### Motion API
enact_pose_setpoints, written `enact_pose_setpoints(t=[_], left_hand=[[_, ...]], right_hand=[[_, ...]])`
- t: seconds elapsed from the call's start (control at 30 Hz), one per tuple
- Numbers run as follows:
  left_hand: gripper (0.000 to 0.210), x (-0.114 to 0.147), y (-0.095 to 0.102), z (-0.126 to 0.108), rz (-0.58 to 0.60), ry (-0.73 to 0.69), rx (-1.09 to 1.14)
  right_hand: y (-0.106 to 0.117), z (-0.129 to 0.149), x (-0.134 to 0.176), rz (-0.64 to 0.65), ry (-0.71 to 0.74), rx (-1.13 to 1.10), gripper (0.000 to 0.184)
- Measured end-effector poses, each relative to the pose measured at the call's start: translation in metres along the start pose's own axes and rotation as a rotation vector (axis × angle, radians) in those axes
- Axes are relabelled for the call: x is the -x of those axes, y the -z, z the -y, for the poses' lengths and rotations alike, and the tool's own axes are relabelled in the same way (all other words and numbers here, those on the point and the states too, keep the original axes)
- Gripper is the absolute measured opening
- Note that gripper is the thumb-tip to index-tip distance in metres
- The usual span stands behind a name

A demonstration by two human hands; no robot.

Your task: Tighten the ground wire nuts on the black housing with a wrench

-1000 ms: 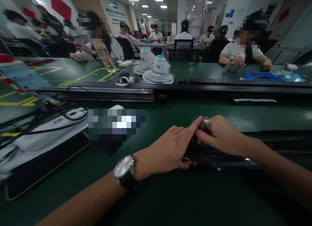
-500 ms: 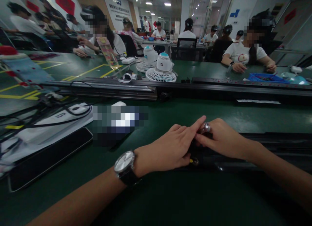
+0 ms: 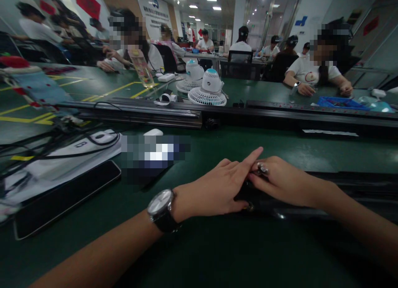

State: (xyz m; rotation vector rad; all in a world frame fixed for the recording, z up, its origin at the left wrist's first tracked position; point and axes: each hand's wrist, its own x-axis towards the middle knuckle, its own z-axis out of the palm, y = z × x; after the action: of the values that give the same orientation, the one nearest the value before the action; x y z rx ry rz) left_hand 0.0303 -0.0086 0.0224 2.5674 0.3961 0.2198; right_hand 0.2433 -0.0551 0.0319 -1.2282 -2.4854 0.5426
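Observation:
My left hand (image 3: 217,186) lies over the left end of a long, glossy black strip (image 3: 351,190) on the table, index finger stretched out and thumb against a small yellowish fitting (image 3: 249,206). The other left fingers curl out of sight around that end. Touching it from the right is my right hand (image 3: 282,180), its fingers curled and thumb tucked toward the left index finger. A small shiny metal piece (image 3: 262,168), perhaps a ring, shows at the right fingers. Whatever the right fingertips grip is hidden. A watch (image 3: 160,203) sits on my left wrist.
Left of my hands lie a phone-like black slab (image 3: 68,199) and a blurred-out device (image 3: 155,157). Long dark rails (image 3: 280,116) cross the table, with white fans (image 3: 211,89) behind. A blue tray (image 3: 340,102) stands near a seated person (image 3: 311,72) opposite.
My right hand has turned slightly, and the shiny piece at its fingers shows at a different angle. My left thumb now covers more of the yellowish fitting. The whole view has shifted slightly.

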Motion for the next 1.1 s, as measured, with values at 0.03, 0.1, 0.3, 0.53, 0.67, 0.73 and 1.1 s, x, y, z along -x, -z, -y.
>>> enact_pose_setpoints(t=[0.03, 0.1, 0.3, 0.53, 0.67, 0.73, 1.1], left_hand=[[0.128, -0.001, -0.001, 0.0, -0.006, 0.004, 0.001], [0.136, -0.002, -0.003, 0.0, -0.032, 0.015, -0.006], [0.146, -0.007, -0.018, 0.003, -0.154, 0.036, -0.073], [0.148, -0.01, -0.023, 0.003, -0.182, 0.047, -0.13], [0.151, -0.008, -0.022, 0.005, -0.208, 0.03, -0.16], [0.152, -0.006, -0.023, 0.007, -0.222, 0.016, -0.162], [0.149, -0.003, -0.022, 0.008, -0.228, 0.014, -0.158]], right_hand=[[0.003, 0.0, 0.001, 0.017, 0.035, 0.003, 0.025], [0.008, -0.001, 0.004, 0.01, 0.097, 0.005, 0.022], [0.017, -0.002, 0.005, -0.1, 0.02, -0.067, 0.024], [0.01, 0.003, 0.002, -0.137, -0.066, -0.068, 0.034], [0.006, 0.001, 0.002, -0.167, -0.064, -0.094, 0.034], [0.004, 0.0, 0.002, -0.176, -0.051, -0.093, 0.033], [-0.002, -0.004, 0.001, -0.155, -0.002, -0.078, 0.031]])
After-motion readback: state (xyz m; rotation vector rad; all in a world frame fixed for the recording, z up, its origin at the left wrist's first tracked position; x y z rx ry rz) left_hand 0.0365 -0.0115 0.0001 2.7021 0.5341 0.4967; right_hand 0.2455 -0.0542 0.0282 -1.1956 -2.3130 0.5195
